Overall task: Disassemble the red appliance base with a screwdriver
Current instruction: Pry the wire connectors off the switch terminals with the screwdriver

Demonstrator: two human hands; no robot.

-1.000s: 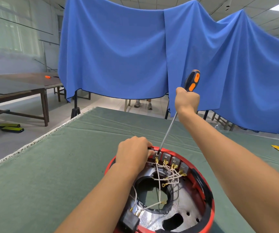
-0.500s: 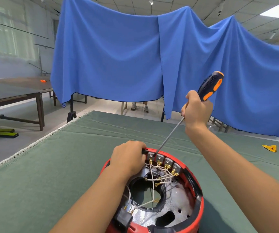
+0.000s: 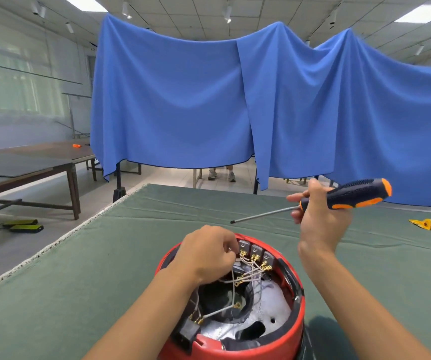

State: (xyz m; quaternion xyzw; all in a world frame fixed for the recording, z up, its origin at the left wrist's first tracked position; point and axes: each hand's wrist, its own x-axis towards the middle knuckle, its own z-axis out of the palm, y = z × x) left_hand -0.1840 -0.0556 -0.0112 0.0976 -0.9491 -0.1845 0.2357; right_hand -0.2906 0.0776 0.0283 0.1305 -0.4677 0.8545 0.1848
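Red appliance base (image 3: 291, 331), screwdriver (image 3: 344, 197): no legible writing.

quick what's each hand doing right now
Left hand: fingers curled, pinching something small at the base terminals; what exactly is hidden.
Right hand: holding the screwdriver, lifted off the base.
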